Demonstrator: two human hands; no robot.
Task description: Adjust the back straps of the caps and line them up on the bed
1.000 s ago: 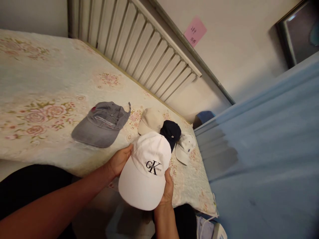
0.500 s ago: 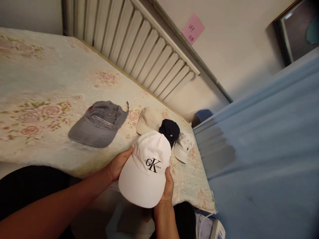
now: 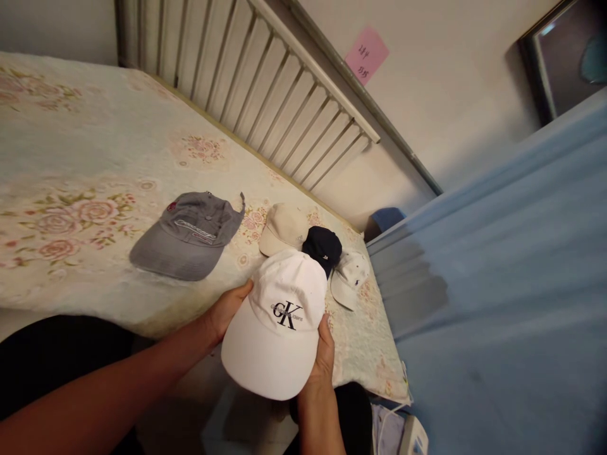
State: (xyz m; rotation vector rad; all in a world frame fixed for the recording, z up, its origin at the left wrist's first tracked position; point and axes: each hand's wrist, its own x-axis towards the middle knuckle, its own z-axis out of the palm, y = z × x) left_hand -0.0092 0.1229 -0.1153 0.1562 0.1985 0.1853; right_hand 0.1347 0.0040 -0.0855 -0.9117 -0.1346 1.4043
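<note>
A white baseball cap [image 3: 272, 354] with a black monogram on its front is held between both my hands, its brim tilted toward me. My left hand [image 3: 228, 311] grips the cap's left side; my right hand [image 3: 323, 351] grips its right side with the thumb showing. The other fingers of both hands are mostly hidden by the cap. Left of it a grey cap [image 3: 190, 237] lies on the bed. Just beyond the held cap are a beige cap [image 3: 283, 229], a navy cap [image 3: 322, 246] and a white patterned cap [image 3: 351, 278].
The caps lie on a floral bedsheet [image 3: 118, 145]. A slatted metal rail [image 3: 265, 82] runs along the bed's far side by the wall. At the right hangs a blue curtain [image 3: 497, 284]. A white device [image 3: 416, 436] with a cable sits low by the bed's corner.
The white cap has shifted slightly left and toward me, turning a little in my hands. My right hand has moved slightly with it. The other caps have stayed in place.
</note>
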